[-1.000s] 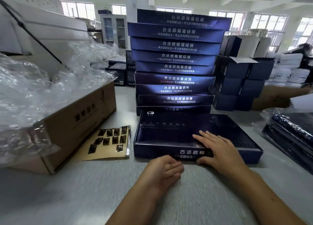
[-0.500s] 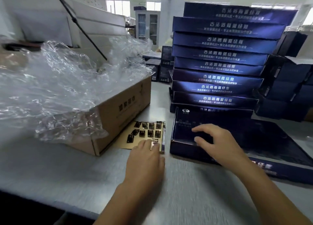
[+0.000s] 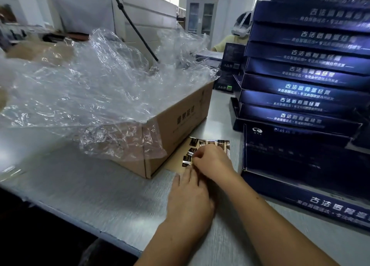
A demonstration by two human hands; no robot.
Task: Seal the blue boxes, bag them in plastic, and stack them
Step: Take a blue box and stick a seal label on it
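Note:
A flat blue box (image 3: 296, 165) lies on the grey table at the right, in front of a tall stack of blue boxes (image 3: 304, 89). Left of it lies a tan sticker sheet (image 3: 208, 142) with several shiny dark stickers. My left hand (image 3: 188, 201) rests flat, its straight fingers pressing the sheet's near edge. My right hand (image 3: 212, 163) is over the sheet with its fingers curled, and its fingertips pinch at one sticker (image 3: 191, 152). Neither hand touches the blue box.
A cardboard carton (image 3: 180, 123) full of crumpled clear plastic bags (image 3: 90, 85) stands just left of the sheet. The table's front edge (image 3: 90, 223) runs diagonally at lower left. A person sits beyond the stack at the back (image 3: 230, 41).
My right hand left the blue box and moved left onto the sticker sheet. My left hand stays at the sheet's near edge. The view has swung left and closer.

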